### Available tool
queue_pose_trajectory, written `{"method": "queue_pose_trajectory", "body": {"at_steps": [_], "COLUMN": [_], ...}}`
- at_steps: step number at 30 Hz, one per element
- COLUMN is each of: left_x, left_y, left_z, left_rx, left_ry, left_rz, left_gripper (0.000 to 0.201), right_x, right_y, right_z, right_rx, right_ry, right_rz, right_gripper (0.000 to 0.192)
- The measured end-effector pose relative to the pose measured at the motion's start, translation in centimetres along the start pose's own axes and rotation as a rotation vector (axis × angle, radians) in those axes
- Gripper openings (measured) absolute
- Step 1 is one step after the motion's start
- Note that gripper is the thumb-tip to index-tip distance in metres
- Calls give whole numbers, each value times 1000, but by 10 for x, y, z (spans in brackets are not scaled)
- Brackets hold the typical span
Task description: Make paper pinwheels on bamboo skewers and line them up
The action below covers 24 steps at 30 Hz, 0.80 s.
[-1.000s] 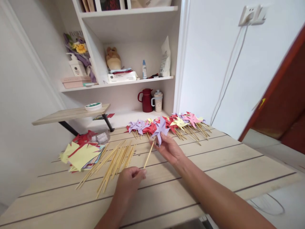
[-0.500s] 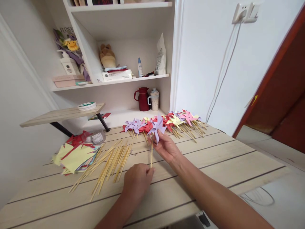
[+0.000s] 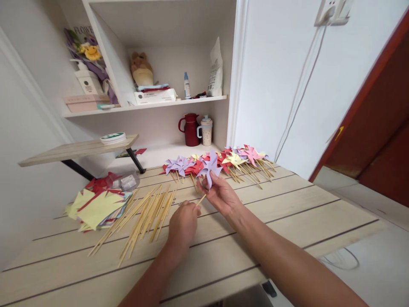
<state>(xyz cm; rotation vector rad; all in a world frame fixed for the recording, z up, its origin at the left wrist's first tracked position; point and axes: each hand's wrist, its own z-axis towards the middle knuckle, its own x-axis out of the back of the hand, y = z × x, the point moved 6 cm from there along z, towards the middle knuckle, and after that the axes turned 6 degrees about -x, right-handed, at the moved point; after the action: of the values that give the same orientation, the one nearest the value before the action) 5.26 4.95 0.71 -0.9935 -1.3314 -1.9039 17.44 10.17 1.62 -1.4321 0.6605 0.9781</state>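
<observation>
So the right hand (image 3: 220, 194) had a purple paper pinwheel (image 3: 209, 169) pinched at its fingertips, held up just above the wooden table (image 3: 287, 221), fingers curled around the back of it and mostly closed. The left hand (image 3: 183, 221) was closed loosely too, thumb and fingers gripping the lower end of a thin bamboo stick (image 3: 201, 199) that slanted up toward the pinwheel. The stick's top end sat right under the paper, by the right hand's fingers; couldn't really tell if it was already stuck into the pinwheel or just touching it.

Everything else, going off that purple pinwheel: just behind it lay a whole row of finished pinwheels (image 3: 230, 162) in purple, red, yellow and pink, sticks fanned out toward the table's near side. To its left, a loose bunch of bare bamboo sticks (image 3: 143, 217) was spread on the table, close beside the left hand. Further left was a pile of cut paper squares (image 3: 96, 204), yellow on top with red poking out, and a small clear plastic bag (image 3: 128, 182) right behind that pile. Well behind the pinwheel, in the shelf nook, stood a dark red jug (image 3: 191, 130) with a speckled cup (image 3: 206, 131) touching or nearly touching it.
</observation>
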Motion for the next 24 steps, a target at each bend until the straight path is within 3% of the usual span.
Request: {"method": "queue_pose_trajectory", "body": {"at_steps": [6,10,15,19,24], "left_x": [9,22,18,20,22], "left_y": [-26,-17,-9,-5,-5], "left_z": [-5,-13,-18,-22,-21], "left_rx": [78,15,19,44,21], "left_ry": [123,153,74,59,76], "left_rz": [-673,-733,-875,-916,-959], "left_gripper": [40,44,43,42,39], "right_x": [-15,-25,-35,-46,-53], "right_y": [-19,-30,-28,-27,-31], "right_z": [-10,-23,-36,-45,-51], "right_rx": [139,241,220,211,273], "right_ry": [-33,-87,-271,-451,-546], "right_rz": [-195,-407,-673,-799,-907], "right_gripper": [27,23,16,10,4]}}
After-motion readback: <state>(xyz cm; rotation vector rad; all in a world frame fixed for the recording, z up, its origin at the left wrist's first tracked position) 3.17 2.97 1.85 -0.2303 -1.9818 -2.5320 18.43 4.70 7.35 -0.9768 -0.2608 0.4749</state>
